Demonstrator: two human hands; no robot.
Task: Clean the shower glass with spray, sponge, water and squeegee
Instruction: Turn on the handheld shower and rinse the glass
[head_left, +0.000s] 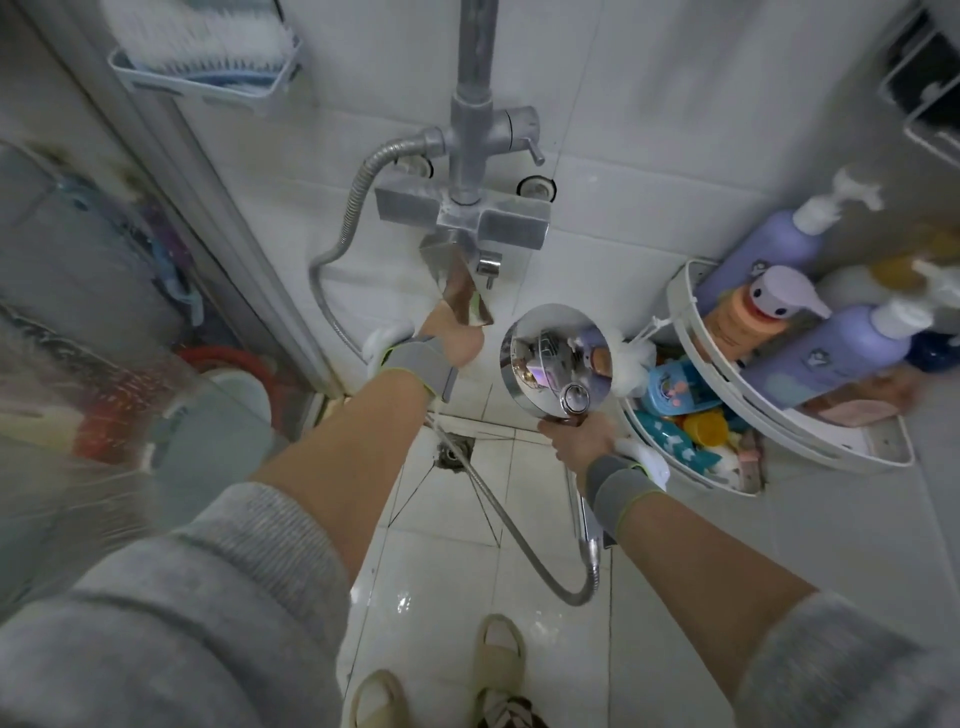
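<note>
My right hand (584, 441) grips the chrome hand shower (556, 356) by its handle, the round head tilted up in front of the corner shelf. Its metal hose (498, 512) loops down toward the floor and back up to the tap. My left hand (452, 338) is closed on the flat lever (462, 291) of the wall tap (467, 221). The shower glass (78, 374) stands at the left, wet and streaked with foam and drops. No spray bottle, sponge or squeegee shows in either hand.
A white corner shelf (685, 332) at the right holds purple pump bottles (852, 338) and toys. A brush sits in a wall basket (208, 78) top left. A floor drain (452, 457) lies below the tap. My feet in sandals stand on wet tiles.
</note>
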